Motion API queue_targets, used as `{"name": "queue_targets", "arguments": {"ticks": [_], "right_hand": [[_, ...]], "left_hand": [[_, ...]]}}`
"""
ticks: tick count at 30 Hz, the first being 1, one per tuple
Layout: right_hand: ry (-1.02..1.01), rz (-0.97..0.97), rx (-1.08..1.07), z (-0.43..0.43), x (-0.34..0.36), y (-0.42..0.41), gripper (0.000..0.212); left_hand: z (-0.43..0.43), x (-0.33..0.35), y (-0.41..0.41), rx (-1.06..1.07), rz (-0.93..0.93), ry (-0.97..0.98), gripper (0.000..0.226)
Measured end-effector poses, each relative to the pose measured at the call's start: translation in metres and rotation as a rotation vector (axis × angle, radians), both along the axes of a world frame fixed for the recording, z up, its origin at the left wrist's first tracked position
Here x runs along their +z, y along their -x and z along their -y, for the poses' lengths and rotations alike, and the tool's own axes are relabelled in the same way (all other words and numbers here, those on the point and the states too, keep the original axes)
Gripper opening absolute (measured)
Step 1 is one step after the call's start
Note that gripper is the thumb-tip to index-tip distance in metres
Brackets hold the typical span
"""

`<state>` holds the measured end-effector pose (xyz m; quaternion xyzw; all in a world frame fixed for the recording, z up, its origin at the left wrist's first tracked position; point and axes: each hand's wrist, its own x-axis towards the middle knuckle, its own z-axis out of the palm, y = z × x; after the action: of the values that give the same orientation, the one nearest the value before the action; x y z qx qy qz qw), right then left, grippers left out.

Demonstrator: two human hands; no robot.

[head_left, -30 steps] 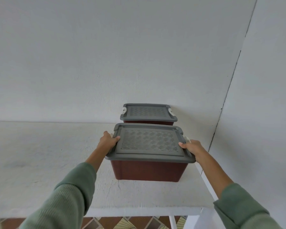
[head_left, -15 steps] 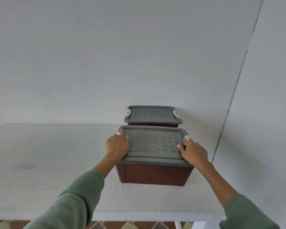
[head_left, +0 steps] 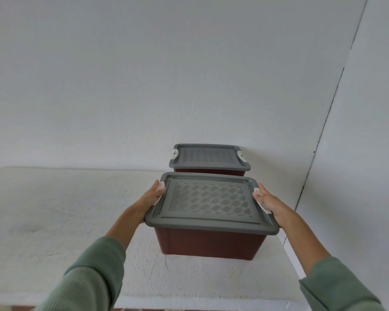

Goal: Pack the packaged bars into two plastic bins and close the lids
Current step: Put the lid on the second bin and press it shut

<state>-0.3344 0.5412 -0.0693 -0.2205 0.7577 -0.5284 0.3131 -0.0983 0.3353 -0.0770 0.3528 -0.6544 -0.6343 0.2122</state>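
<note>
Two dark red plastic bins with grey patterned lids stand one behind the other on the white table (head_left: 54, 209). The near bin (head_left: 209, 243) has its lid (head_left: 209, 200) on. My left hand (head_left: 149, 199) grips its left end at the white latch (head_left: 161, 187), thumb up beside the rim. My right hand (head_left: 271, 204) holds the right end over the other white latch (head_left: 262, 202). The far bin (head_left: 209, 157) sits lidded against the back wall, both its latches showing. No packaged bars are in sight; the lids hide what is inside.
The bins sit at the table's right end, close to a side wall (head_left: 357, 176) and the table's right edge (head_left: 290, 257). The white tabletop stretches far to the left. Patterned floor tiles show below the front edge.
Both hands have slid off the top of the near lid and out to its two ends at the latches. The far bin has not moved.
</note>
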Motion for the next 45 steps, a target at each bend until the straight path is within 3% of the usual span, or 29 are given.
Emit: {"name": "queue_targets", "arguments": {"ticks": [7, 13, 17, 45], "right_hand": [[-0.174, -0.187, 0.024, 0.007, 0.003, -0.004, 0.06], [-0.143, -0.105, -0.075, 0.005, 0.001, -0.001, 0.074], [-0.123, -0.1, -0.123, 0.007, -0.003, -0.01, 0.064], [0.045, -0.015, 0.083, 0.118, -0.003, -0.153, 0.066]], "left_hand": [[0.005, 0.001, 0.0, -0.022, 0.049, 0.057, 0.061], [0.005, -0.002, -0.003, -0.031, -0.005, 0.067, 0.058], [0.012, -0.001, -0.009, -0.055, -0.03, 0.085, 0.055], [0.084, 0.009, -0.173, 0.178, 0.026, 0.069, 0.047]]}}
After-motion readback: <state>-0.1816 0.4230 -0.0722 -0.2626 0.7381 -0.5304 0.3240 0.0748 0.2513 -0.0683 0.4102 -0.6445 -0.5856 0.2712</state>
